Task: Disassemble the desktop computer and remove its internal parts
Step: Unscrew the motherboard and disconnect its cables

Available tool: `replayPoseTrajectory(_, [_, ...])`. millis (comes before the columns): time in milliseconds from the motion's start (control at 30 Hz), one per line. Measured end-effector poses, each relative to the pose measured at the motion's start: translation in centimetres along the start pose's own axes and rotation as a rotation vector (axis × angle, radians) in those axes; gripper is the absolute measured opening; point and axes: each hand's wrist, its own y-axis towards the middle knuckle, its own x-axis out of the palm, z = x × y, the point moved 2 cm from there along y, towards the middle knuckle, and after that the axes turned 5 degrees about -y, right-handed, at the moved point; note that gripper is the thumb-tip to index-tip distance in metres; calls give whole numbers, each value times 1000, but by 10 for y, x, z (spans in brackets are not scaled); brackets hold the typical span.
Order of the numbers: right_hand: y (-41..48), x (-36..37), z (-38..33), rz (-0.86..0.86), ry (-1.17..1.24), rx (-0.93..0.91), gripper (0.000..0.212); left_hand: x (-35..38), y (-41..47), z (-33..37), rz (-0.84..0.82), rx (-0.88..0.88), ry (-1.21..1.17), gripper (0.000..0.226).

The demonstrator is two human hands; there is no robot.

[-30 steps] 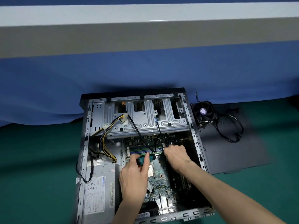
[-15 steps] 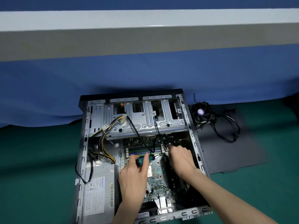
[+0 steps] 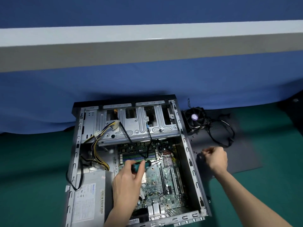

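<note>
The open computer case (image 3: 190, 163) lies on its side with the green motherboard (image 3: 157, 179) exposed. My left hand (image 3: 126, 185) grips a teal-handled screwdriver (image 3: 139, 167), its tip pointing right near the RAM slots. My right hand (image 3: 215, 158) is outside the case, over the dark side panel (image 3: 241, 159). Its fingertips are pinched together on what looks like a small screw. A few loose screws (image 3: 195, 152) lie on the panel just left of that hand.
A grey power supply (image 3: 88, 199) with yellow and black cables fills the case's lower left. A metal drive cage (image 3: 136, 126) spans the top. The removed cooler fan (image 3: 196, 117) and its black cable (image 3: 221, 136) sit on the panel. Green mat all round, blue cloth behind.
My right hand left the motherboard and moved right, out of the case, to above the side panel. My left hand stayed put with the screwdriver.
</note>
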Motion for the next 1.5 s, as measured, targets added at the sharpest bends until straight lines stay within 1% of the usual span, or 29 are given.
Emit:
replayPoseTrajectory(133, [16, 15, 6, -52, -117, -5, 8, 1, -1, 0, -25, 29, -30, 39])
replayPoseTrajectory(200, [20, 20, 9, -67, -179, -13, 12, 3, -1, -1, -70, 91, -26, 31])
replayPoseTrajectory(267, [20, 21, 13, -65, -166, -13, 11, 5, -2, -1, -118, 135, -36, 22])
replayPoseTrajectory(333, [17, 16, 17, -20, -93, -3, 10, 8, -3, 1, -157, 133, -112, 20])
replayPoseTrajectory(433, [2, -1, 12, 139, 48, -30, 12, 14, -3, 5, -176, 136, -149, 25])
replayPoseTrajectory(500, [-20, -17, -6, 248, 161, -167, 13, 17, -5, 7, -183, 134, -148, 29])
replayPoseTrajectory(567, [-58, -32, -31, 323, 304, -403, 11, 18, -7, 7, -161, 148, -137, 32])
replayPoseTrajectory(600, [-80, -37, -44, 323, 359, -530, 9, 17, -7, 7, -141, 159, -125, 33])
replayPoseTrajectory(633, [-101, -37, -55, 278, 375, -636, 9, 16, -7, 7, -120, 159, -122, 33])
replayPoseTrajectory(667, [-118, -32, -63, 177, 346, -706, 11, 14, -6, 8, -98, 148, -130, 33])
replayPoseTrajectory(700, [-132, -22, -70, 44, 267, -727, 13, 12, -5, 8, -80, 133, -136, 30])
replayPoseTrajectory(733, [-142, -8, -74, -92, 145, -701, 15, 11, -4, 8, -67, 128, -131, 27])
replayPoseTrajectory(767, [-146, 6, -75, -195, 19, -647, 19, 10, -2, 8, -57, 134, -115, 24])
replayPoseTrajectory(800, [-148, 17, -75, -250, -85, -592, 26, 10, -1, 9, -49, 145, -92, 21])
replayPoseTrajectory(833, [-146, 25, -75, -285, -150, -550, 34, 9, -1, 10, -40, 154, -71, 19])
replayPoseTrajectory(933, [-136, 39, -73, -347, -194, -465, 59, 9, 0, 13, -22, 161, -53, 21])
replayPoseTrajectory(1000, [-130, 43, -71, -310, -190, -395, 68, 10, -1, 14, -21, 167, -52, 25])
replayPoseTrajectory(1100, [-130, 47, -70, -175, -208, -327, 59, 11, -2, 13, -28, 146, -50, 34])
replayPoseTrajectory(1133, [-131, 49, -71, -168, -226, -325, 58, 11, -2, 12, -30, 137, -47, 35])
replayPoseTrajectory(1200, [-131, 54, -71, -225, -237, -315, 60, 12, -2, 11, -36, 128, -43, 35])
replayPoseTrajectory(1267, [-132, 57, -73, -247, -212, -342, 58, 10, -1, 12, -16, 140, -25, 29])
replayPoseTrajectory(1333, [-134, 55, -74, -182, -192, -390, 53, 4, 0, 14, 53, 201, 27, 19])
replayPoseTrajectory(1400, [-142, 57, -72, -135, -137, -453, 48, -3, -1, 14, 182, 315, 110, 15])
replayPoseTrajectory(1433, [-148, 58, -73, -149, -95, -485, 47, -6, -2, 14, 245, 378, 136, 17])
replayPoseTrajectory(1500, [-159, 64, -75, -239, -10, -525, 44, -12, -3, 14, 334, 485, 150, 22])
